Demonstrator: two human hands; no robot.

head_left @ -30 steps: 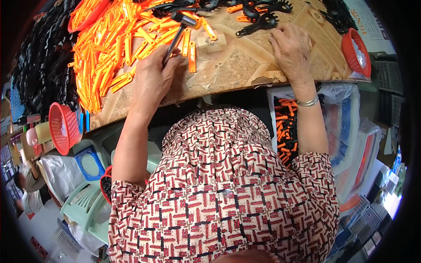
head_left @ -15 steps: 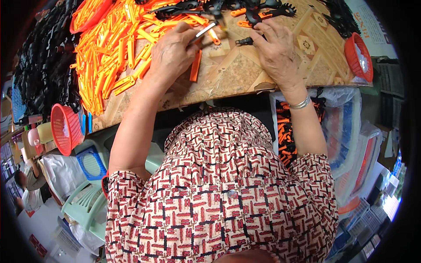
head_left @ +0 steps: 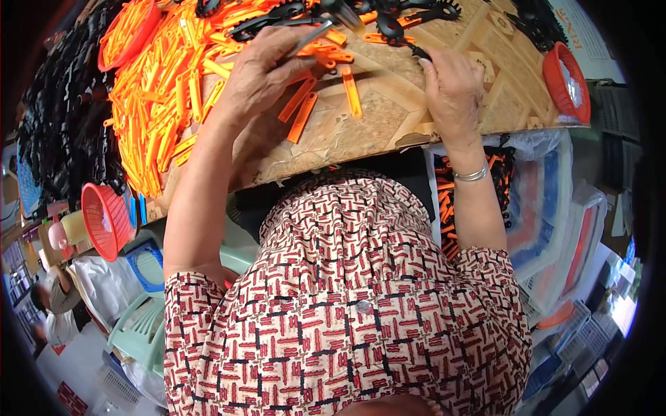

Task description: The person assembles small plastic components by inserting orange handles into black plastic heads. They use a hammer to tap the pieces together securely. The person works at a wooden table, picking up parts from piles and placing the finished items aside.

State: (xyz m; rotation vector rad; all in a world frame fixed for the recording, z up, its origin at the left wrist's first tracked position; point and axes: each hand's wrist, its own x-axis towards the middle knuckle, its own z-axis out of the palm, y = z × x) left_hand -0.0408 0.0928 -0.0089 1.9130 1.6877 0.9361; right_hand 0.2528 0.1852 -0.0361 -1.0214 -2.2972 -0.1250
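Nearest the camera, below the patterned board [head_left: 388, 132], a clear plastic bag [head_left: 517, 208] hangs off the board's near edge beside the right forearm; it holds a jumble of black and orange pieces, which look like finished work, though how full it is cannot be told.

On the board itself, 2 loose orange strips [head_left: 300, 111] lie just below the left hand [head_left: 260, 73], and another orange strip [head_left: 352, 93] sits between the 2 hands. The left hand is curled with its fingers pressed around a thin grey metal tool [head_left: 312, 36] that slants up toward the far edge. The right hand [head_left: 451, 87] lies flat on the board, fingers together, its fingertips pinching or pressing a small black piece [head_left: 418, 52]; whether it is lifted cannot be told.

Beyond the hands, at the board's far edge, black toothed clips [head_left: 416, 12] lie in a loose cluster. Left of the left hand, a big heap of orange strips [head_left: 163, 97] covers that side of the board, so by this showing most of the stock is untouched.

The strips are flat, glossy moulded plastic, stiff and narrow. The clips are matte black with comb-like teeth. The board is smooth printed laminate with a tile pattern. A red mesh basket [head_left: 565, 80] stands at the board's right corner.
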